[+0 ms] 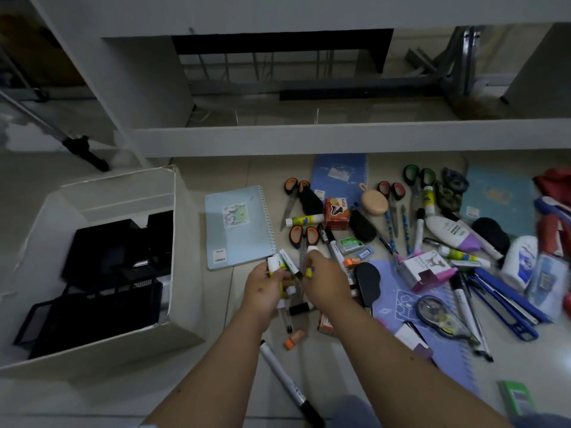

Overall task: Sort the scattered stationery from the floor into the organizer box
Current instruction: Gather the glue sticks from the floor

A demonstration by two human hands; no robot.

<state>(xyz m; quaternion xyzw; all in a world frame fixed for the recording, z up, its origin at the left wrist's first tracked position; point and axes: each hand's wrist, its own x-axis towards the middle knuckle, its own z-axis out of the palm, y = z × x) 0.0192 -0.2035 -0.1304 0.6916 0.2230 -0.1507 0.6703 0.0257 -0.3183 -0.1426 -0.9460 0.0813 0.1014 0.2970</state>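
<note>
— Nearest you, what lies on the floor (216,381)?

— Between your forearms, a marker (289,383) with a black cap, pointing toward you. Just beyond it sits a small orange eraser (294,339).

— And your hands?

— Your left hand (266,292) has its fingers curled round a glue stick (274,264) with a white cap, and a white marker with a black tip (289,263) stands up just beside it; you cannot tell whether that hand holds it too. Your right hand (324,282) pinches another white-capped stick (312,251) at its fingertips. Both hands hover close together above a few pens on the tile.

— Where is the box?

— To your left: a white box (92,350), open on top, with black mesh trays (92,316) inside.

— The rest of the stationery?

— Spread to your right and ahead: a pale blue notebook (239,225) just past your left hand, orange-handled scissors (304,237) beside it, a red carton (336,213), a purple notebook (432,335) under your right forearm, and blue cutters (503,301) well off to the right.
</note>
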